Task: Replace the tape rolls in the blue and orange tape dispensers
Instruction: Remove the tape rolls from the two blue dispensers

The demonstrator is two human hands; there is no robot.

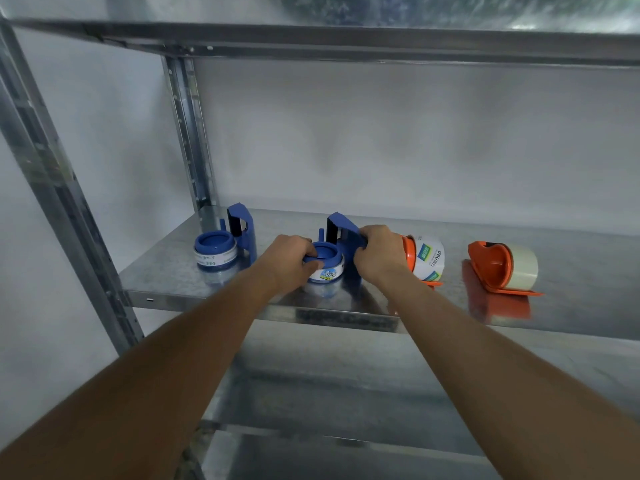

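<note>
Two blue tape dispensers and two orange ones stand in a row on a metal shelf [180, 292]. The left blue dispenser [242, 233] holds a clear tape roll [216, 256] on its round hub. At the middle blue dispenser [341, 233], my left hand [292, 259] grips the blue hub and the tape roll [327, 273] with a blue-green label. My right hand [377, 252] grips that dispenser's upright blue body. Behind my right hand lies an orange dispenser [408, 251] with a white labelled roll [429, 254]. Farther right, another orange dispenser [491, 265] carries a pale roll [523, 268].
The shelf is galvanized steel, with an upright post [188, 133] at the back left and another shelf [346, 46] overhead. A lower shelf [346, 393] lies beneath my arms. A white wall is behind the rack.
</note>
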